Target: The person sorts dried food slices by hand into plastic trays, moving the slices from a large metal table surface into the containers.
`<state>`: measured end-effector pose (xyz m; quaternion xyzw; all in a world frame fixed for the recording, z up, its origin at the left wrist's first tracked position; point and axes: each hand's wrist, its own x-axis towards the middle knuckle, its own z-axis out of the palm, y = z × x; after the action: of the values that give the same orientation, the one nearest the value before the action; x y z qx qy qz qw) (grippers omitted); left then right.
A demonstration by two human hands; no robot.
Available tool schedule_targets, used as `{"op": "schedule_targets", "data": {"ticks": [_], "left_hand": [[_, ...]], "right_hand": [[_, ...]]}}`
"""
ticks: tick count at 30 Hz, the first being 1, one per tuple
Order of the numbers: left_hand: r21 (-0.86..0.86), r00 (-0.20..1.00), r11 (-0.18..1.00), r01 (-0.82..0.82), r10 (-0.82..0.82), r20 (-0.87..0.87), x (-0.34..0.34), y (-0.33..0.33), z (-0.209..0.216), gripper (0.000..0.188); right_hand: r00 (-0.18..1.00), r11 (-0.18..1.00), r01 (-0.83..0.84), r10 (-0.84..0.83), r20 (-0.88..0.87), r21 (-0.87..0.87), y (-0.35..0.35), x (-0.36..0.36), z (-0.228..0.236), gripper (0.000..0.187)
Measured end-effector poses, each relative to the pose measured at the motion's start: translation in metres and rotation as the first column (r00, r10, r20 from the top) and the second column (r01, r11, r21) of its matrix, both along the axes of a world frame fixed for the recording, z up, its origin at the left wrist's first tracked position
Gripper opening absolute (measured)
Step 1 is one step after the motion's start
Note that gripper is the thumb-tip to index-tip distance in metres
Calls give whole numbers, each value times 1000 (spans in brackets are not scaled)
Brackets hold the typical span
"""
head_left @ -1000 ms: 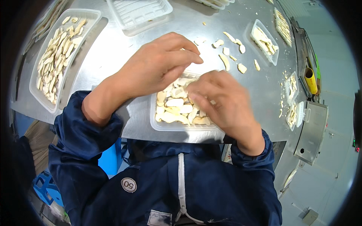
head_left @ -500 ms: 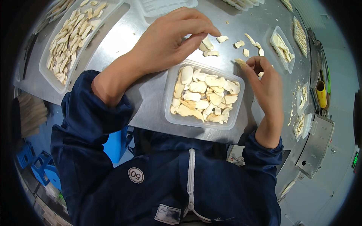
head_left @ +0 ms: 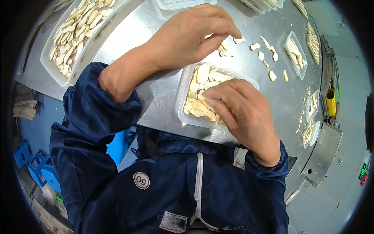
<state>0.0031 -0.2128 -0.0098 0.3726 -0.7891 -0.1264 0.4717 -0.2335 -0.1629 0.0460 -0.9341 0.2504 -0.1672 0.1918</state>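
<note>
My right hand (head_left: 245, 113) is over a clear plastic tray (head_left: 180, 103) of pale sliced mushrooms (head_left: 198, 109). Its thumb and forefinger come together at a mushroom slice (head_left: 201, 95) in the middle of the tray; the hand hides the tray's right part. Beyond the tray's far edge, my left hand (head_left: 191, 37) hovers with bent fingers, a gap showing between thumb and forefinger and no slice visible in it. Right by its fingertips lies a loose slice (head_left: 239, 40), with a small group of slices (head_left: 225, 49) below them.
Several loose slices (head_left: 272, 75) lie scattered on the metal table (head_left: 156, 113). A large bin (head_left: 64, 84) of slices stands at left. Smaller filled trays (head_left: 300, 72) line the right, near a yellow tube (head_left: 330, 102). An empty tray (head_left: 175, 4) sits at the far edge.
My right hand has moved left and nearer, from beside the tray to over its slices, bringing a slice along. My left hand stays near the loose slices. The whole view has shifted slightly.
</note>
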Motion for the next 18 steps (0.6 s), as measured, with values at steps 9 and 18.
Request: {"op": "schedule_targets", "data": {"ticks": [9, 18], "left_hand": [[31, 995, 996, -85, 86, -51, 4, -1, 1, 27], [-1, 996, 996, -91, 91, 4, 13, -7, 2, 26]], "right_hand": [[953, 951, 301, -303, -26, -77, -47, -4, 3, 12], [906, 917, 377, -395, -152, -133, -97, 19, -19, 22]]}}
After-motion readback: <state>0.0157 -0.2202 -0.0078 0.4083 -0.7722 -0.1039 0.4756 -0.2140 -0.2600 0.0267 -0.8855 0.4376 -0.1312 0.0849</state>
